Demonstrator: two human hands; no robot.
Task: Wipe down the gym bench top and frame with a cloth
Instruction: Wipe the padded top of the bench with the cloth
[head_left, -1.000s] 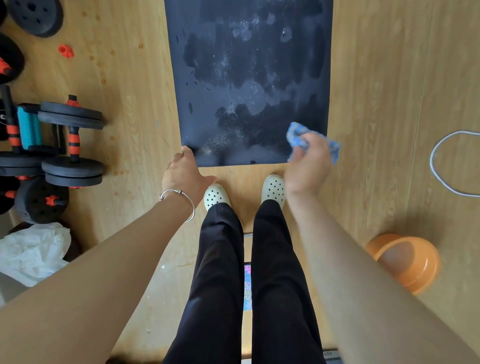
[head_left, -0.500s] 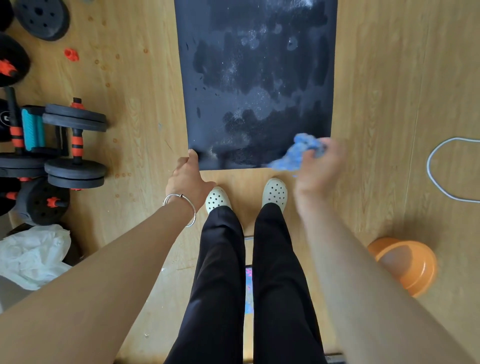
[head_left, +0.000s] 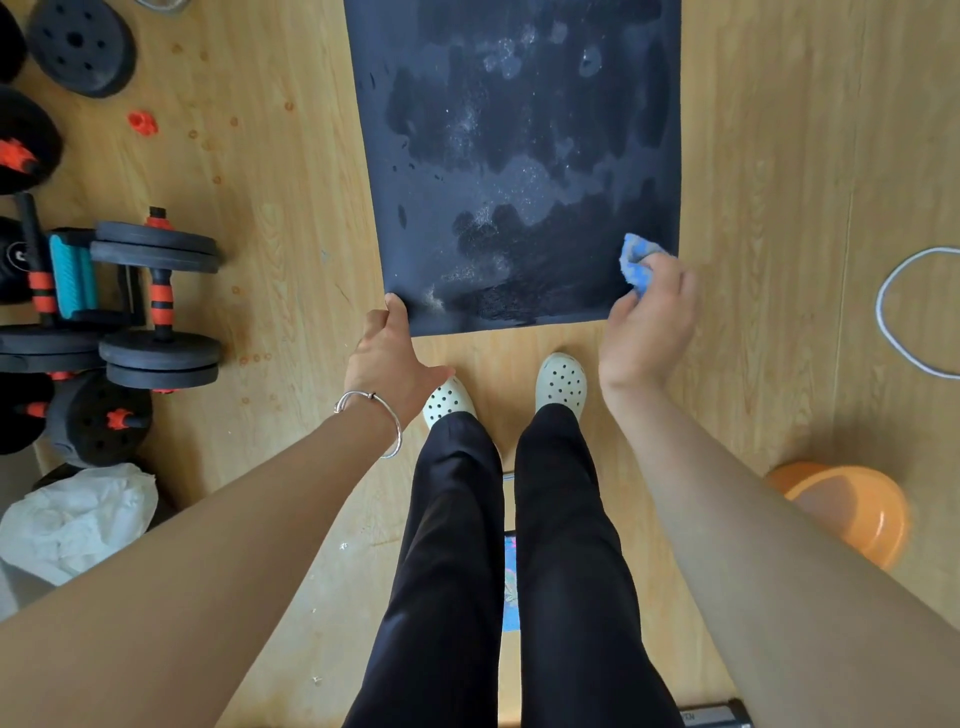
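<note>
- At the near right corner of the black bench top (head_left: 519, 156), the right hand (head_left: 647, 322) curls its fingers around a bunched blue cloth (head_left: 634, 257).
- Opposite, the left hand (head_left: 389, 358) grips the near left corner, thumb spread.
- Dumbbells (head_left: 156, 291) lie further left.

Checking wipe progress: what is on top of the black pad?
Whitish smears cover the black pad; the right hand holds a blue cloth at its near right corner, the left hand grips the near left. Beneath the cloth is hidden.
</note>
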